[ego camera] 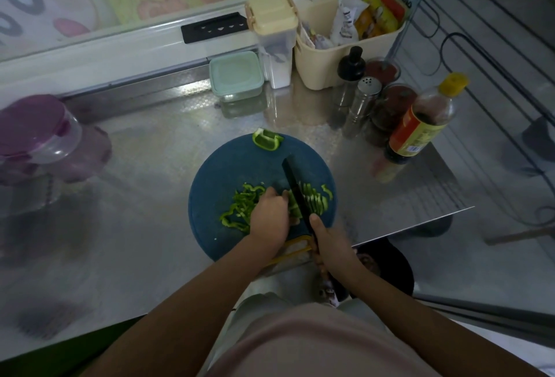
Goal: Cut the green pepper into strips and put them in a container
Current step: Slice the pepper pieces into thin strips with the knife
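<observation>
Fingers (271, 193) of left hand (268, 214) curl over a mostly hidden pepper piece (293, 206); right hand (329, 246) grips the knife (295, 186), handle hidden.

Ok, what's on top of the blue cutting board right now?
Cut strips on the left, a half-sliced pepper piece under the knife in the right hand, an uncut chunk at the far edge. The left hand covers the part it holds down.
</observation>
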Demonstrator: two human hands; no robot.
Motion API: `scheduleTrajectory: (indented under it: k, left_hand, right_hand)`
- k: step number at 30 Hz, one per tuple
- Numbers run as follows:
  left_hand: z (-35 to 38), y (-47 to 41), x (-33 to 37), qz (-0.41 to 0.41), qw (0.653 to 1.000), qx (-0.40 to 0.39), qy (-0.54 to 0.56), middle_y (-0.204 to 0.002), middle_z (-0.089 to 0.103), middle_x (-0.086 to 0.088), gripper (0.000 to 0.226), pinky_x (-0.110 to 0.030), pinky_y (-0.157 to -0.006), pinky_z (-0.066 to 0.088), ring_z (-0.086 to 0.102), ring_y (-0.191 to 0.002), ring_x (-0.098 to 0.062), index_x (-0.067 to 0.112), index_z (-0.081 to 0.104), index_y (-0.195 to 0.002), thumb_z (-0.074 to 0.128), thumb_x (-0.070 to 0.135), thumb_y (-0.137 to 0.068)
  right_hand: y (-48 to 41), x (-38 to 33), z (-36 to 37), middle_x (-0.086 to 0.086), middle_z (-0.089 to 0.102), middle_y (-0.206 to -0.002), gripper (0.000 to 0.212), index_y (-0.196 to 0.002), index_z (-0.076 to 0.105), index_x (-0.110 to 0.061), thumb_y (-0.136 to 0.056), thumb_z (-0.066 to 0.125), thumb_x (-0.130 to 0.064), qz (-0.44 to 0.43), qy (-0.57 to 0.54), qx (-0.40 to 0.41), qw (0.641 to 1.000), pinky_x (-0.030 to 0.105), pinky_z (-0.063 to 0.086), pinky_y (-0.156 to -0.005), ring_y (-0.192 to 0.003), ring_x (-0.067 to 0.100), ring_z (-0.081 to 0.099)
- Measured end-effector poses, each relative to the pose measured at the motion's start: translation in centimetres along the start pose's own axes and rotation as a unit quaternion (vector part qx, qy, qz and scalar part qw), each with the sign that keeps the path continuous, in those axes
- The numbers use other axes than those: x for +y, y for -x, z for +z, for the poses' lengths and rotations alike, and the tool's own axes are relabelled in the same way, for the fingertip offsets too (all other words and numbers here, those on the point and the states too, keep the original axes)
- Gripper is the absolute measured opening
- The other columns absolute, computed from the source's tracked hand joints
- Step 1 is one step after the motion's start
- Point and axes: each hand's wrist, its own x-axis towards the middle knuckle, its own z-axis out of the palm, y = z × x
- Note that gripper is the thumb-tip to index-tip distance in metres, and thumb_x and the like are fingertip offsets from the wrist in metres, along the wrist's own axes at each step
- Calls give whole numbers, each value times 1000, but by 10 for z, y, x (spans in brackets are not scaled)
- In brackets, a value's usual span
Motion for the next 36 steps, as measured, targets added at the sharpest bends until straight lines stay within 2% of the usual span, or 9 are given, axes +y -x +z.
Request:
scheduleTrajectory:
  k: [9, 15, 20, 26, 28, 32, 36]
  left_hand:
    - [-3, -1, 1, 2, 1000, -7, -9, -124, 45, -10, 59, -32, -89, 42, 47, -115, -25, 14, 43, -135, 66, 35, -85]
    - [1, -2, -2, 7, 1000, 4, -4, -124, 46, -11, 53, -34, -90, 44, 47, -114, -26, 13, 46, -132, 64, 33, -86]
    - [2, -3, -3, 13, 1000, 1, -1, -123, 46, -10, 59, -33, -91, 42, 47, -115, -26, 13, 46, -132, 68, 36, -82]
    - [5, -4, -5, 21, 1000, 12, 5, -120, 48, -9, 52, -32, -89, 42, 48, -112, -25, 15, 50, -128, 68, 34, -83]
    - [6, -5, -6, 20, 1000, 12, 3, -118, 49, -10, 50, -33, -88, 43, 49, -110, -25, 14, 51, -127, 66, 34, -84]
    - [8, -7, -6, 12, 1000, 22, 5, -119, 49, -10, 41, -34, -87, 46, 50, -109, -26, 14, 52, -125, 60, 32, -88]
    - [12, -6, -9, 25, 999, 32, 6, -116, 52, -9, 35, -36, -85, 48, 51, -107, -25, 15, 52, -123, 53, 33, -92]
  right_hand:
    - [1, -2, 1, -2, 34, -42, 57, -47, 35, -19, -96, 38, -47, 12, -21, 2, 1000, 23, 28, -42, -37, 13, 32]
    - [2, -4, 0, -2, 34, -42, 57, -48, 36, -17, -96, 38, -48, 24, -16, 1, 1000, 21, 28, -40, -36, 14, 33]
    - [1, -6, 0, -2, 34, -41, 59, -47, 36, -17, -96, 38, -50, 33, -18, -7, 999, 19, 26, -39, -33, 13, 32]
    - [2, -7, 1, -5, 33, -36, 60, -47, 37, -15, -96, 36, -50, 41, -19, -20, 999, 18, 26, -37, -31, 12, 31]
    - [2, -9, 1, -4, 34, -36, 61, -46, 36, -15, -97, 34, -49, 23, 16, -14, 1000, 19, 28, -39, -33, 12, 34]
    - [4, -10, 3, 1, 37, -46, 61, -48, 34, -13, -99, 27, -45, -39, 162, 6, 986, 24, 28, -44, -44, 13, 39]
    - [4, -10, 6, 3, 35, -48, 60, -49, 33, -12, -100, 25, -43, -52, 195, 10, 979, 21, 26, -43, -46, 13, 36]
